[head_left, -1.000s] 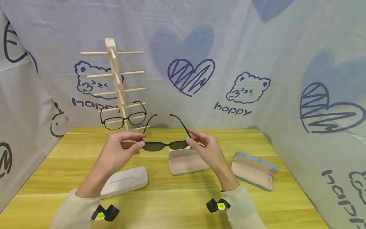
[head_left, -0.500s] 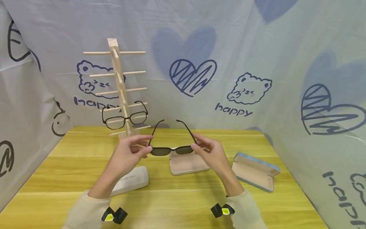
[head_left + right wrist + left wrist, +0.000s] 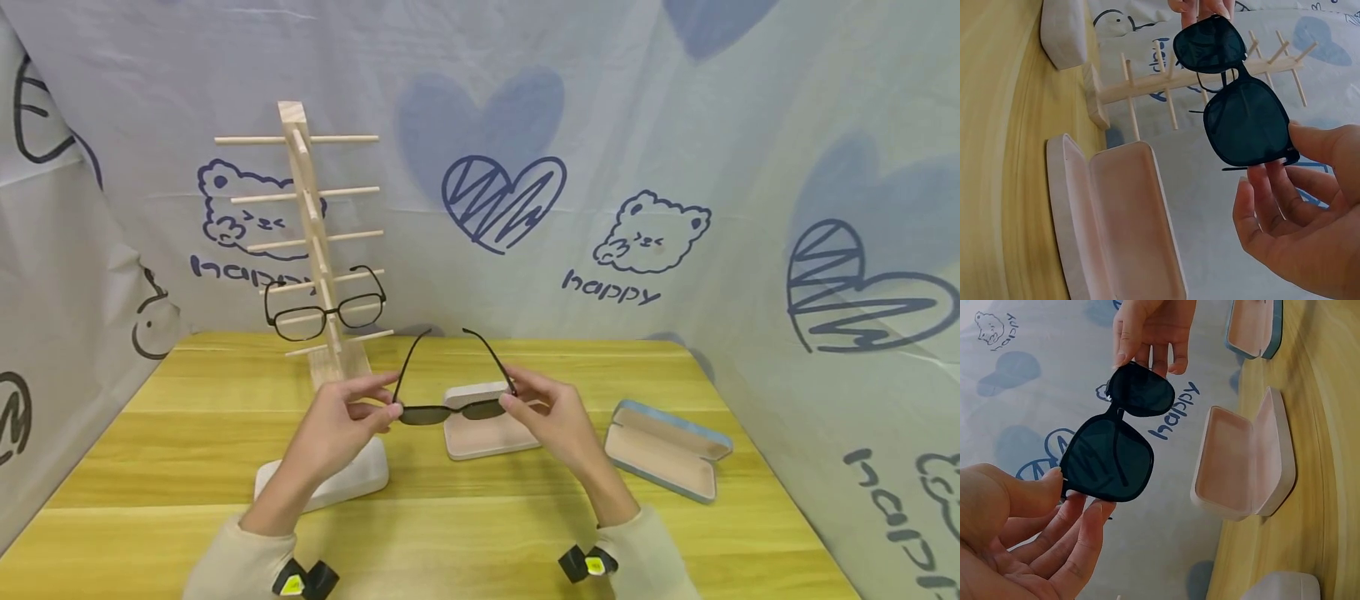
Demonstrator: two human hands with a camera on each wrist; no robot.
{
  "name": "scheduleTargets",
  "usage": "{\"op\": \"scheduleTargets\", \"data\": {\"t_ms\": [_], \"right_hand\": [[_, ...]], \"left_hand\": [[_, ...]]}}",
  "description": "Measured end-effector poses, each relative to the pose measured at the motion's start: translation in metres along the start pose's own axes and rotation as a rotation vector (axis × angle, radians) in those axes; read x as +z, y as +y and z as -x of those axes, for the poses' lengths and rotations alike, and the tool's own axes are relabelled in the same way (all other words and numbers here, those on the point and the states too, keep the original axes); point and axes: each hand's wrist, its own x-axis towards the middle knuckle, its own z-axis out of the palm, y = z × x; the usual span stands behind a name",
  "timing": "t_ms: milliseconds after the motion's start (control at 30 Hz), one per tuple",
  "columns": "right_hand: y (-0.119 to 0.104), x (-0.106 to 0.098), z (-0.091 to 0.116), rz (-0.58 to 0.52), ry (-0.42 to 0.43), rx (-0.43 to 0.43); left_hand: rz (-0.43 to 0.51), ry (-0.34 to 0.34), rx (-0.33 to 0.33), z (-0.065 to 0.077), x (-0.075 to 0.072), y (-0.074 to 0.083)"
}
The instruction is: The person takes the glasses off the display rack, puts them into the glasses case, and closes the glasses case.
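Note:
A pair of black sunglasses (image 3: 425, 415) with dark lenses is held above the table, its temples unfolded and pointing away from me. My left hand (image 3: 347, 425) pinches the frame's left corner between thumb and fingers. At the opposite corner, my right hand (image 3: 553, 417) has the same kind of pinch. Both wrist views show the dark lenses (image 3: 1110, 459) between the two hands. Just beyond the sunglasses, an open white glasses case (image 3: 487, 433) with a pink lining lies on the table, partly covered by them and my right hand.
A wooden display stand (image 3: 313, 217) with several pegs rises at the back left, bearing black-framed eyeglasses (image 3: 326, 313). A closed white case (image 3: 363, 471) lies partly under my left forearm. An open blue case (image 3: 663, 450) is on the right of the wooden table (image 3: 450, 533).
Both hands have lowered the sunglasses toward the table and shifted them slightly right. More of the open white case's lid shows above them. Both grips are kept.

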Motion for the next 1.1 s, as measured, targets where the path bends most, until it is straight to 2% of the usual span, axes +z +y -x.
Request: {"op": "scheduleTargets", "data": {"t_ms": [433,1100], "right_hand": [[0.008,0.010,0.002,0.007,0.034,-0.007],[0.012,0.015,0.005,0.064,0.035,-0.136]], "left_hand": [[-0.085,0.012,0.032,-0.001,-0.001,-0.007],[-0.129,0.010,0.017,-0.001,-0.002,-0.008]]}}
